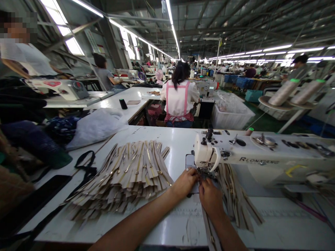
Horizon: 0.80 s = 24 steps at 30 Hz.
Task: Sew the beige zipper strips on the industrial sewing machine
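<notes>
My left hand (185,183) is at the needle area of a white sewing machine (243,153), its fingers closed near the presser foot. Close beside it on the right, my right hand (210,197) has its fingers closed on the upper end of a beige zipper strip (210,232), which hangs down toward the table's front edge. What the left fingertips hold is too small to make out. A large pile of beige zippers (131,174) with gold teeth and pulls lies to the left. More zipper strips (237,198) lie to the right of my right hand, partly under the machine arm.
A black strap (86,164) and a clear plastic bag (98,127) lie at the left. Thread cones (284,92) stand at the right. Ahead, a person in a pink apron (178,97) sits beside a white bin (231,115). Another person stands at far left.
</notes>
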Each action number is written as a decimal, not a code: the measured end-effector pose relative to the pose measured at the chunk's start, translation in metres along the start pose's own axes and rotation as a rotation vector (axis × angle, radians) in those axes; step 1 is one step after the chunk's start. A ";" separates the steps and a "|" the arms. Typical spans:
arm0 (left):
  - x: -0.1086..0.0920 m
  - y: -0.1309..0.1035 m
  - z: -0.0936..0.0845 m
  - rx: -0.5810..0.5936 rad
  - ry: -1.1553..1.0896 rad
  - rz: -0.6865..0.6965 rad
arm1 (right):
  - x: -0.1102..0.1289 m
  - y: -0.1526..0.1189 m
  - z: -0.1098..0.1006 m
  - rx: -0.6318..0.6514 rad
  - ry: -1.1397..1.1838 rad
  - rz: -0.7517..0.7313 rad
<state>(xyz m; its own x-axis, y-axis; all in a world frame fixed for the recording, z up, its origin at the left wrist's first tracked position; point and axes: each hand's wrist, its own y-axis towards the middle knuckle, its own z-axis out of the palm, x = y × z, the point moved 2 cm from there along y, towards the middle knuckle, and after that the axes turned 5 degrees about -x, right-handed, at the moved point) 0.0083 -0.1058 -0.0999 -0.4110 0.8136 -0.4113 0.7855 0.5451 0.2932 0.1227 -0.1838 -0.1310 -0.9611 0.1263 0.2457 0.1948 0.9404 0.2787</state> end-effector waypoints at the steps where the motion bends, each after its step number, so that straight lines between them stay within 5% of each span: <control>1: 0.000 0.000 0.000 -0.001 -0.005 0.001 | 0.001 0.000 -0.001 0.004 -0.008 0.002; 24: 0.011 -0.001 0.008 -0.084 0.005 0.017 | 0.008 0.008 -0.006 0.012 -0.053 0.034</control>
<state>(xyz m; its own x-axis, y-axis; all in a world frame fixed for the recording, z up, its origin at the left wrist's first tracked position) 0.0071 -0.0991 -0.1116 -0.4003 0.8239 -0.4012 0.7507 0.5459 0.3720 0.1179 -0.1770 -0.1215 -0.9630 0.1749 0.2050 0.2258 0.9388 0.2600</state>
